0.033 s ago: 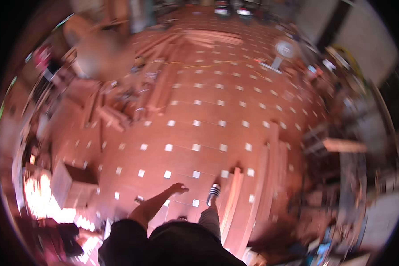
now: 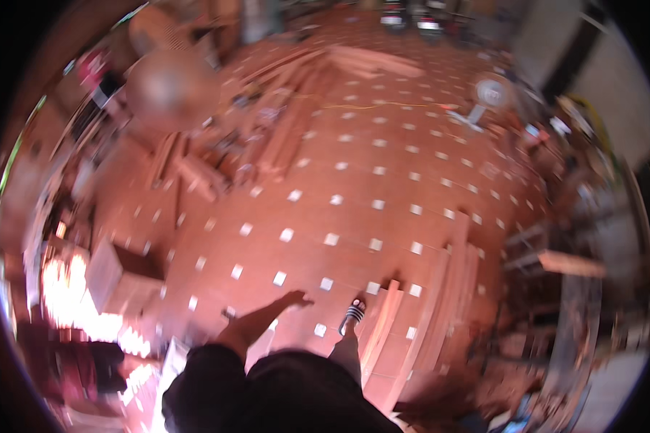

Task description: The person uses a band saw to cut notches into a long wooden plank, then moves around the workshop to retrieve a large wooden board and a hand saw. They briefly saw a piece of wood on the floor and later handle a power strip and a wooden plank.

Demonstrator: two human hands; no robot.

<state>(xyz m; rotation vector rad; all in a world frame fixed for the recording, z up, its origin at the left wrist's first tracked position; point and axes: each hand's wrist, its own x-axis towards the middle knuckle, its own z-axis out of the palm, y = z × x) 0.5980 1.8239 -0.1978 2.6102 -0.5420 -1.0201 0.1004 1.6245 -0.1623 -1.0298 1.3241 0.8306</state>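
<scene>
My left hand [image 2: 296,298] hangs over the tiled floor [image 2: 310,216], in front of my body. Nothing shows in it, and its slightly blurred fingers look loosely stretched out. My right hand is out of the picture. One foot in a striped sandal [image 2: 354,312] is forward on the floor, just left of a short wooden beam [image 2: 381,321]. Longer reddish boards [image 2: 440,303] lie to the right of that beam.
A wooden box [image 2: 123,281] stands at the left. Stacked planks [image 2: 296,130] and timber pieces [image 2: 198,177] lie farther off. A fan [image 2: 490,92] stands at the far right, near a yellow cord [image 2: 383,105]. A person [image 2: 97,76] is at the far left.
The view has turned a little, so the far planks and fan appear farther right. My left hand stays in front of me, still without anything in it.
</scene>
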